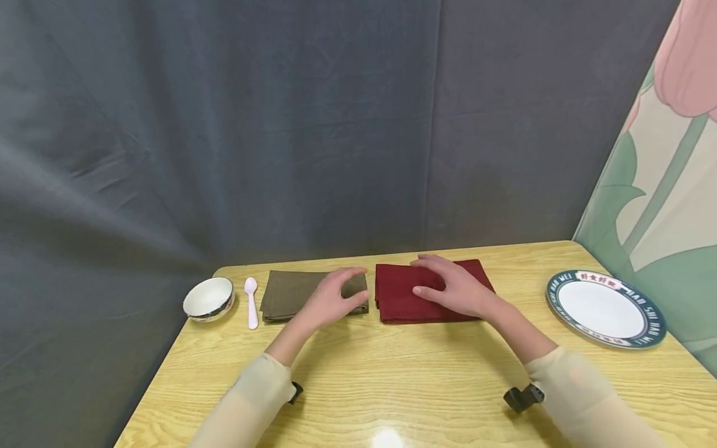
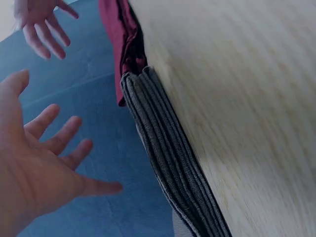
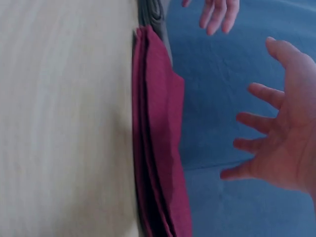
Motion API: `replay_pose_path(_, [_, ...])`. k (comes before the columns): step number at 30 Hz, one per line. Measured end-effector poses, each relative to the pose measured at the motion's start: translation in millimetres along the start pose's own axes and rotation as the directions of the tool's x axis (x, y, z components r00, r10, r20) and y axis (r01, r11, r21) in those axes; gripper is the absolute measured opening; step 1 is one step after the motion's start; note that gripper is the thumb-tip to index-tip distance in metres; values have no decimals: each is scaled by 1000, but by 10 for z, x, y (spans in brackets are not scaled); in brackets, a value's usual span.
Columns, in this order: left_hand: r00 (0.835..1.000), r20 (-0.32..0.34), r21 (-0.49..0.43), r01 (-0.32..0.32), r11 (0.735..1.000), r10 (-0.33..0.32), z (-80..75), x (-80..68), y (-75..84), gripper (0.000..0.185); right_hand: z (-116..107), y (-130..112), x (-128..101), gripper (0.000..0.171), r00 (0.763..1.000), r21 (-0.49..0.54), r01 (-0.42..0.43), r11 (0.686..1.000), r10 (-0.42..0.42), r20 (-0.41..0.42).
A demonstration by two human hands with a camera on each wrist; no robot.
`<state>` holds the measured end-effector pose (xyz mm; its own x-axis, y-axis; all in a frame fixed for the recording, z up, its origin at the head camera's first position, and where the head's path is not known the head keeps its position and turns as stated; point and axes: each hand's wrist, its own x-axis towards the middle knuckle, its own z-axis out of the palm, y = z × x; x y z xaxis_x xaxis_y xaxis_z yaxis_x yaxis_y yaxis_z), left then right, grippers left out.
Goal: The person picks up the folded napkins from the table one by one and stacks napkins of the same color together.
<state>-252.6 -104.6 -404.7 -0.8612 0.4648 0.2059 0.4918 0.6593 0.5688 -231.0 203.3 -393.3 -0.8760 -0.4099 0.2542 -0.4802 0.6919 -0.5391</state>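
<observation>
Above the folded brown cloth (image 1: 294,291) I see a spread left hand (image 1: 333,298), a spread right hand (image 1: 458,291) seemingly above the maroon cloth (image 1: 396,295).

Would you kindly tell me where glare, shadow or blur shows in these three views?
Head view: a white glare spot at the bottom edge, on the table; left wrist view: blurred wood grain, while the dark cloth looks crisper; right wrist view: soft tabletop, faint shadow beside the red cloth.

Left grip (image 1: 330,298), right grip (image 1: 456,290), both raised, fingers (image 2: 63,136) spread, sleeved forearms (image 1: 246,392) outstretched
</observation>
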Motion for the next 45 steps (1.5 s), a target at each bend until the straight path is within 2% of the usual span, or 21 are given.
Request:
replay_pose_path(2, [1000,18,135,-11,991,9,27,-29,23,61,39,-24,-22,69,1000,-47,11,999,-11,5])
replay_pose_path(5, [999,47,302,-26,953,12,75,-70,38,72,94,-43,-49,72,1000,-115,6,993,-6,-6])
replay_pose_path(10, [998,66,423,-34,905,6,152,-132,48,79,177,-76,-86,77,1000,-236,-16,972,11,-21])
replay_pose_path(16, [998,55,483,-25,875,-2,229,-186,61,84,284,-97,-127,83,1000,-335,-30,942,29,-9])
replay_pose_path(21, [997,74,530,-25,847,-17,271,-221,80,91,363,-97,-151,89,998,-408,-51,911,61,11])
replay_pose_path(28, [994,85,591,4,806,-67,315,-281,87,94,422,-98,-180,92,996,-446,-74,892,86,7])
replay_pose_path(37, [992,99,598,4,801,-79,313,-292,113,96,441,-109,-199,92,996,-464,-75,883,86,3])
replay_pose_path(39, [992,101,591,5,806,-80,314,-294,116,96,446,-112,-203,92,996,-459,-76,885,88,5])
replay_pose_path(45, [993,88,606,10,795,-80,323,-296,115,96,463,-104,-203,92,997,-445,-64,893,73,3])
